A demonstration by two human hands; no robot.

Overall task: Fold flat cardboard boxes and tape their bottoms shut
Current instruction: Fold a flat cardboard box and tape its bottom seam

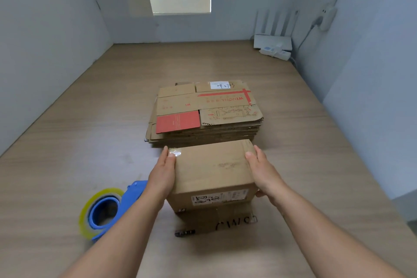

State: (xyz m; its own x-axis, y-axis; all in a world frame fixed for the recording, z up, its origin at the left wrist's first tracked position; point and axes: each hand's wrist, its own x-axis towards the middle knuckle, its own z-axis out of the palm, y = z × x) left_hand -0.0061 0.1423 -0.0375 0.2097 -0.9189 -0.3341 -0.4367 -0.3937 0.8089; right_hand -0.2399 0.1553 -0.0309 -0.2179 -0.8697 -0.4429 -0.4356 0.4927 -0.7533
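Head view: assembled box [212,171] near front of table [90,119], clear tape patch on far-left top corner. Left hand [161,174] and right hand [262,169] flat against its sides, fingers straight. Cardboard piece [216,221] under box, possibly its flap. Flat-box stack [205,115] just behind. Blue tape dispenser [106,210] at left.
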